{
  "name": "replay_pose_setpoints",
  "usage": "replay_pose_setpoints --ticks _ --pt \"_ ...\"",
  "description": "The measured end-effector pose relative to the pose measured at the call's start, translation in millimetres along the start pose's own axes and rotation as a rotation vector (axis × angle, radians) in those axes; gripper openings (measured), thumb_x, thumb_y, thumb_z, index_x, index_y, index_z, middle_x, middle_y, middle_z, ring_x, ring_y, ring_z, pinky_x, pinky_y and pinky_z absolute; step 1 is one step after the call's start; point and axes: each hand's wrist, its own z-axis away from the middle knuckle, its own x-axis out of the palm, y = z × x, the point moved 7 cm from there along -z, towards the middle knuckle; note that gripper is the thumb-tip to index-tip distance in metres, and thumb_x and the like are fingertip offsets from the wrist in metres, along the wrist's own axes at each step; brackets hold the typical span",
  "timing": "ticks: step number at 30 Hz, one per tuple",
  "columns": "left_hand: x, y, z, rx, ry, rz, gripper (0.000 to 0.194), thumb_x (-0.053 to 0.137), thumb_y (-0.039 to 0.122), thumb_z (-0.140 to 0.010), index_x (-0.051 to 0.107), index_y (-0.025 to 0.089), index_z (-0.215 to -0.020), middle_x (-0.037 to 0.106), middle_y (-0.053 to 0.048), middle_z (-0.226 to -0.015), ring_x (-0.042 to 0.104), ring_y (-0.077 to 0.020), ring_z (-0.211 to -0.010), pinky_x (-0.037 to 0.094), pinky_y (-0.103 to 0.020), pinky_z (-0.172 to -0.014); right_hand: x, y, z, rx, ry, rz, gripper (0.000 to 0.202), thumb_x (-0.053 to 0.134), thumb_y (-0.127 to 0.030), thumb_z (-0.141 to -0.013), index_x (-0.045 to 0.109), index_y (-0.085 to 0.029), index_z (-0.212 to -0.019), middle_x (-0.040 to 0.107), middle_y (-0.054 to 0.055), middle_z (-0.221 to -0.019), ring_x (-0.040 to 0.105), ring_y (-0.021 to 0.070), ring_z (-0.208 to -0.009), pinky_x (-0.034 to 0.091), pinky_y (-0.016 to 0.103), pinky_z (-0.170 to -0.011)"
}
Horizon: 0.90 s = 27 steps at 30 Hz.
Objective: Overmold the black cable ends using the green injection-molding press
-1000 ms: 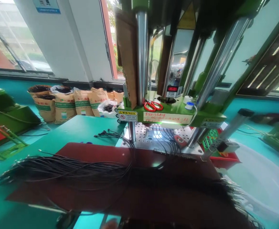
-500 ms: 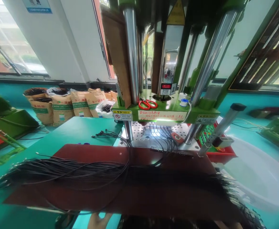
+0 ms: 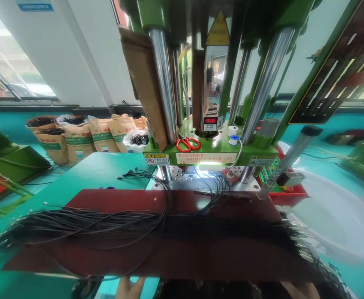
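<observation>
My left hand [image 3: 130, 288] is at the bottom edge of the view, just below the front edge of a reddish-brown board [image 3: 85, 259]. Two of its digits show with a gap between them, and nothing is visible in that gap. Only a blurred part of my right hand [image 3: 299, 290] appears, partly under the board's right front edge, its fingers hidden. Across the board lies a long bundle of black cables [image 3: 97, 224] with metal ends hanging off both sides. Several cables curve from the board into the green press [image 3: 166, 159], beneath its upper plate.
Red-handled scissors [image 3: 188, 144] and a blue-and-white spool [image 3: 233, 140] rest on the press plate. A grey post [image 3: 283, 168] rises at right, beside a red bin [image 3: 289, 199] and a large white tub [image 3: 334, 216]. Paper sacks [image 3: 79, 139] stand at back left.
The press's upper plate has come down, with the scissors and spool on it, narrowing the gap above the base. More of my right hand shows; my left hand stays nearly in place.
</observation>
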Motion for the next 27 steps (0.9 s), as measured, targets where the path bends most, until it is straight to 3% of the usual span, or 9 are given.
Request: replay_pose_setpoints --ticks 4,7,12,14,19,22,27 --pt "-1.1 -11 -9 -0.061 -0.095 -0.044 0.063 0.067 0.052 -0.040 0.061 0.014 -0.090 0.067 -0.010 -0.085 0.050 -0.0365 -0.107 0.032 -0.047 -0.098 -1 -9 4 0.011 0.015 0.021 0.039 0.060 -0.045 -0.056 0.059 -0.019 -0.086 0.067 0.009 -0.077 0.062 0.0340 -0.086 0.052 0.037 -0.074" --pt "-4.2 -13 -10 -0.085 -0.081 -0.088 0.067 0.067 0.054 -0.036 0.061 0.016 -0.090 0.067 -0.009 -0.086 0.052 -0.0378 -0.104 0.032 -0.049 -0.096 1 -15 2 0.017 -0.043 0.025 0.048 0.063 -0.044 -0.049 0.061 -0.018 -0.088 0.066 0.007 -0.066 0.062 0.0349 -0.080 0.051 0.039 -0.073" --pt "-5.1 15 4 0.057 0.000 -0.141 0.060 0.058 0.060 -0.049 0.061 0.017 -0.091 0.067 -0.009 -0.088 0.048 -0.0358 -0.110 0.026 -0.048 -0.101 0 -23 0 -0.001 -0.012 0.021 0.048 0.061 -0.044 -0.046 0.062 -0.017 -0.086 0.067 0.007 -0.069 0.060 0.0341 -0.085 0.048 0.040 -0.078" --pt "-5.9 22 6 0.063 0.000 -0.147 0.060 0.058 0.061 -0.049 0.062 0.017 -0.090 0.067 -0.009 -0.086 0.049 -0.0356 -0.108 0.028 -0.047 -0.100 1 -26 2 -0.008 -0.005 0.019 0.046 0.061 -0.041 -0.044 0.063 -0.018 -0.084 0.066 0.007 -0.067 0.061 0.0335 -0.083 0.048 0.040 -0.079" --pt "-8.1 22 -3 0.009 -0.066 -0.165 0.062 0.063 0.059 -0.042 0.063 0.017 -0.087 0.067 -0.007 -0.073 0.057 -0.0348 -0.093 0.042 -0.047 -0.087 -2 -39 6 -0.043 0.001 0.056 0.033 0.060 -0.043 -0.046 0.062 -0.019 -0.068 0.065 0.007 -0.063 0.062 0.0320 -0.074 0.049 0.040 -0.075" --pt "-8.5 25 -4 0.020 -0.062 -0.166 0.061 0.066 0.057 -0.041 0.063 0.017 -0.087 0.067 -0.006 -0.072 0.059 -0.0325 -0.087 0.045 -0.044 -0.084 -2 -43 7 -0.060 -0.023 0.066 0.037 0.062 -0.044 -0.047 0.063 -0.018 -0.073 0.066 0.007 -0.065 0.062 0.0316 -0.074 0.050 0.040 -0.074" --pt "-7.1 35 3 0.037 -0.017 -0.180 0.063 0.063 0.059 -0.045 0.063 0.017 -0.091 0.067 -0.005 -0.074 0.060 -0.0312 -0.086 0.045 -0.043 -0.084 0 -27 3 -0.069 -0.016 0.015 0.037 0.062 -0.044 -0.050 0.063 -0.018 -0.076 0.067 0.008 -0.073 0.062 0.0303 -0.079 0.050 0.038 -0.074"
